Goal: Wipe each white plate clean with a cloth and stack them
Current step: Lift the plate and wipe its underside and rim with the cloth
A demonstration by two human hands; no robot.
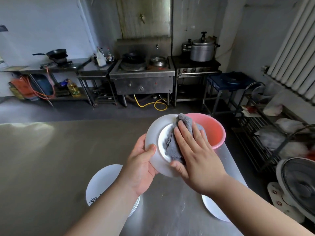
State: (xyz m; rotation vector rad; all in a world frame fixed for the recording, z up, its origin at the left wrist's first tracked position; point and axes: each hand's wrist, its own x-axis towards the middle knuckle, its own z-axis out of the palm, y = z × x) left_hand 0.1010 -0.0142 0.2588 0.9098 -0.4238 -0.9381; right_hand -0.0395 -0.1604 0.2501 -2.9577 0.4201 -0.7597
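A white plate (156,133) is held tilted above the steel table (51,159). My left hand (141,166) grips its lower left rim, thumb on the face. My right hand (196,155) lies flat with straight fingers on a grey cloth (172,147), pressing it against the plate's centre. A stack of white plates (102,183) sits on the table under my left forearm. Another white plate (213,208) lies near the table's right edge, partly hidden by my right arm.
A pink bowl (213,132) stands just behind the held plate near the table's right edge. A fan (298,186) and a wire rack (265,137) with bags stand on the floor to the right. Stoves and pots line the far wall.
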